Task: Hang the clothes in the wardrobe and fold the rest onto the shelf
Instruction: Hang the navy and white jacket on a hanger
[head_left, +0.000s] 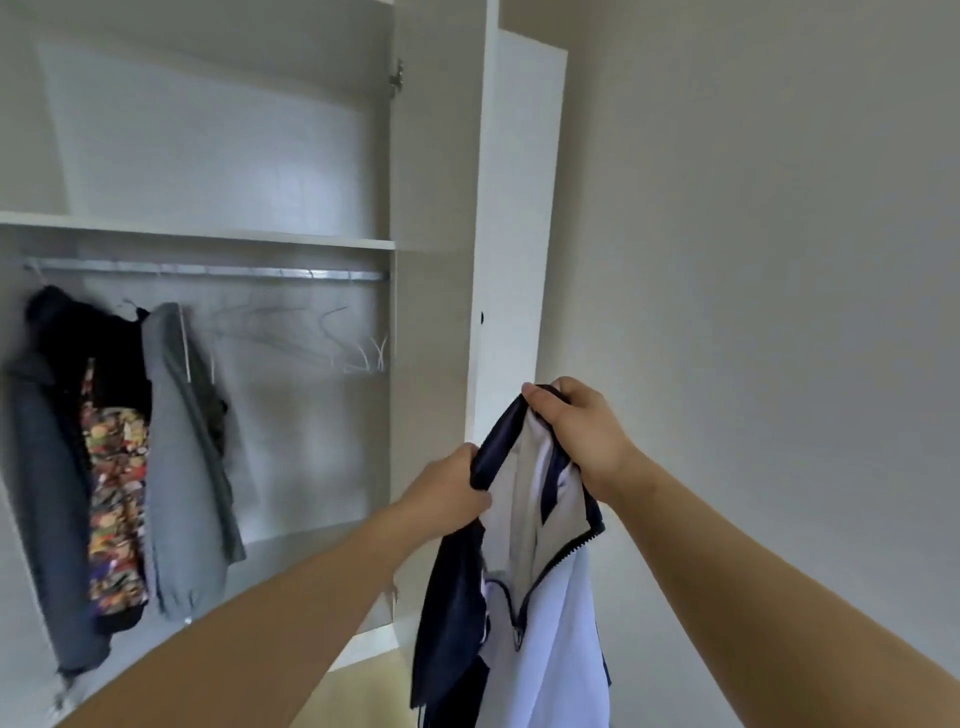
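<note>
L hand & R hand grip jacket | wardrobe open, shelf over rail | pale wall R

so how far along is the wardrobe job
Partly done: some clothes hang on the left of the rail. In hand: the left hand and right hand grip a navy-and-white jacket by its top edge, no hanger in it. Left: putting it on one of the bare hangers, plus any folding onto the shelf.

Wardrobe rail with hung jackets, bare hangers
</note>
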